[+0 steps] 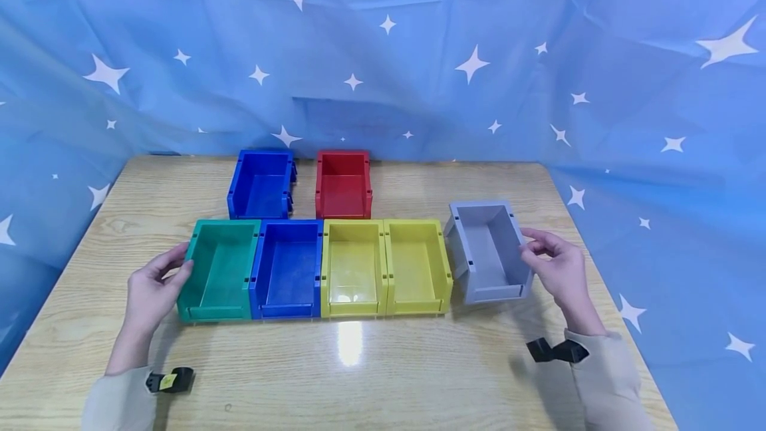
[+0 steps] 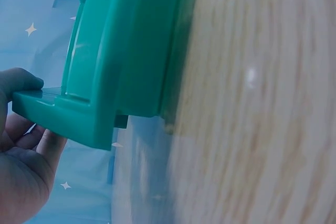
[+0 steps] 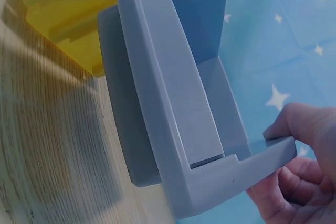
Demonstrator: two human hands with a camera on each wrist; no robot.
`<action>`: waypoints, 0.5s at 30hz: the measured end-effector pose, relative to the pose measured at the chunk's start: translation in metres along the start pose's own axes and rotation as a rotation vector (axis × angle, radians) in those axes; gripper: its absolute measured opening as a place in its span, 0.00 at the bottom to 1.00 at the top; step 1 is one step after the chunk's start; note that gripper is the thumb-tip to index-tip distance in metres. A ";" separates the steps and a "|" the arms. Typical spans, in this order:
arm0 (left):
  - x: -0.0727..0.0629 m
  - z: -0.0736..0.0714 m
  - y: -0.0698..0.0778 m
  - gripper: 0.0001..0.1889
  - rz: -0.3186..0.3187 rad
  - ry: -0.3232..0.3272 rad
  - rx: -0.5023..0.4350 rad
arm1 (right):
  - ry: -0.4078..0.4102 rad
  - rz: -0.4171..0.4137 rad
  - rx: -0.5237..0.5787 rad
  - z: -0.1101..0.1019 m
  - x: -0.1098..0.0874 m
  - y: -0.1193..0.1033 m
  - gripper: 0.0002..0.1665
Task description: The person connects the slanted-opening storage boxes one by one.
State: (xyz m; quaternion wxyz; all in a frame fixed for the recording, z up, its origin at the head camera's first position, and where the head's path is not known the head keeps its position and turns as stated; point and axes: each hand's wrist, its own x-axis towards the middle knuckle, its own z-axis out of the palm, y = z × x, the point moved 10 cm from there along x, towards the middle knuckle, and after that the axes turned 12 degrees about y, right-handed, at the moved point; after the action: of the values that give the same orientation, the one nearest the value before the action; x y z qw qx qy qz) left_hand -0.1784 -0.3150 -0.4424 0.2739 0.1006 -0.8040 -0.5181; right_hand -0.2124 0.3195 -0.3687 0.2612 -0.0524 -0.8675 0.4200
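Grey storage bin, pinched by my right hand, perhaps raised near right edge of desk, could fall if hold loosens; my left hand pinches green bin.

Looks like a staged tabletop recording corner; cannot be told whether in a lab or home. Is screened behind and at both sides by a creased, star-printed blue cloth backdrop, furnished with a wood-grain table bearing plastic parts bins, and equipped with black wrist-worn cameras.
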 end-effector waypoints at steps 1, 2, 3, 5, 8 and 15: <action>0.000 0.000 0.000 0.16 0.003 -0.002 0.000 | 0.000 -0.004 0.001 0.000 0.000 0.000 0.15; 0.000 0.000 0.000 0.16 0.006 -0.003 0.004 | 0.000 -0.006 0.000 0.001 0.000 -0.001 0.15; 0.000 0.001 0.000 0.16 0.009 -0.005 0.008 | -0.001 -0.005 -0.001 0.001 0.000 0.000 0.15; 0.000 0.001 0.002 0.16 0.017 -0.011 0.022 | -0.001 0.000 -0.007 0.002 0.000 0.001 0.15; 0.000 0.001 0.003 0.16 0.016 -0.008 0.025 | -0.002 0.011 -0.018 0.003 0.000 0.003 0.15; 0.000 0.000 -0.001 0.16 0.015 0.007 -0.007 | 0.000 0.011 -0.030 0.004 -0.002 0.005 0.15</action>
State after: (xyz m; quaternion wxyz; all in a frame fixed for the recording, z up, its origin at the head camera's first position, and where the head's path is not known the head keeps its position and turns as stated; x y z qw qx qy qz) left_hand -0.1781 -0.3152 -0.4432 0.2807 0.0955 -0.8021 -0.5184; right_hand -0.2133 0.3196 -0.3756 0.2581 -0.0609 -0.8734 0.4085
